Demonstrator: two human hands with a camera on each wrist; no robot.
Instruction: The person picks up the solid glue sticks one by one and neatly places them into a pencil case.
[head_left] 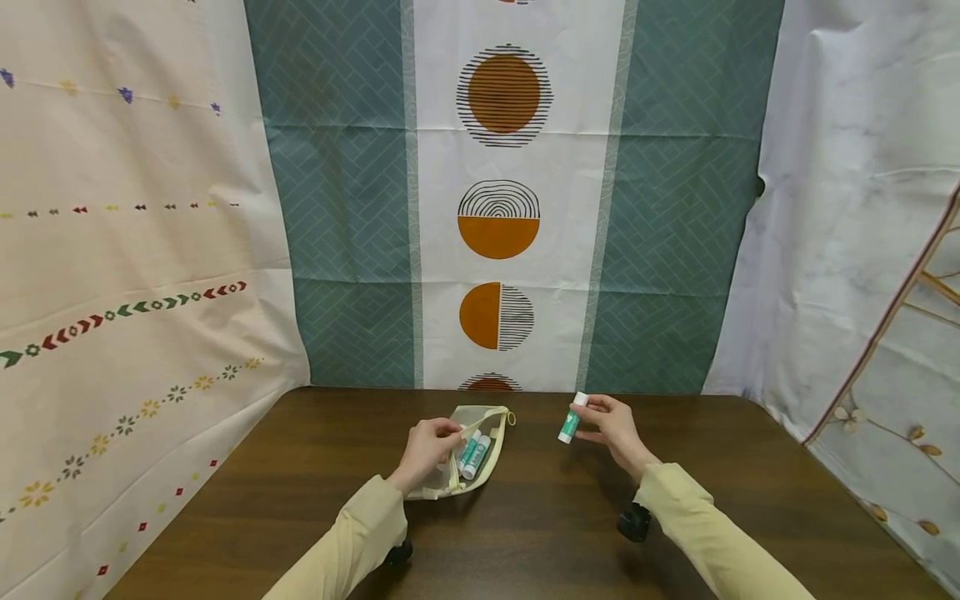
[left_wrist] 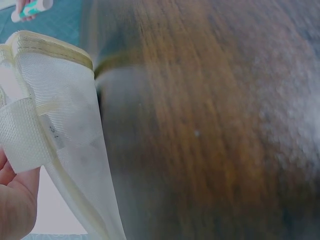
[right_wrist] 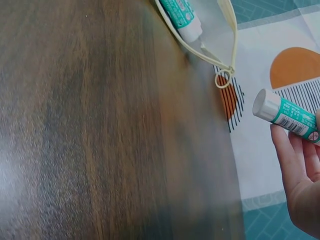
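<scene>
My left hand (head_left: pixel 427 450) pinches the upper edge of a pale yellow-trimmed mesh zip pouch (head_left: pixel 489 477), left of the table's middle. The pouch gapes, and white-and-green glue sticks (head_left: pixel 477 457) lie inside it. In the left wrist view, the thumb and fingers (left_wrist: pixel 17 205) are at a cream fabric tab on the pouch's side. To the right of the pouch, my right hand (head_left: pixel 615 429) holds another glue stick (head_left: pixel 571 423) above the table, tilted, between thumb and fingers. Its barcode label and white end (right_wrist: pixel 267 105) face the right wrist camera.
A dark wooden table (head_left: pixel 525 550) spans the workspace. Behind it hangs a green-and-white cloth (head_left: pixel 517 367) with orange circles. Patterned cloths (head_left: pixel 150 333) enclose the left and right sides. The pouch's ring pull (right_wrist: pixel 223 78) sticks out at its right corner.
</scene>
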